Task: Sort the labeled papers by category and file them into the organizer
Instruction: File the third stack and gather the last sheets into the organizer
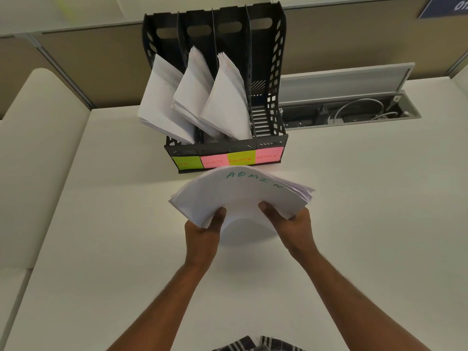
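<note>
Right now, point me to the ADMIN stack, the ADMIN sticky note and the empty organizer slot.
ADMIN stack (243,191), head view, top sheet below the lettering.
ADMIN sticky note (269,155), head view, middle of the pink note.
Empty slot (262,117), head view, slatted floor of the rightmost compartment.

Free ADMIN slot (263,107) (neighbours paper-filled)

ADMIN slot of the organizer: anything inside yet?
No papers show in the ADMIN slot; only its slatted floor. Its lowest front part is hidden behind the organizer lip. The other three slots hold papers.
</note>
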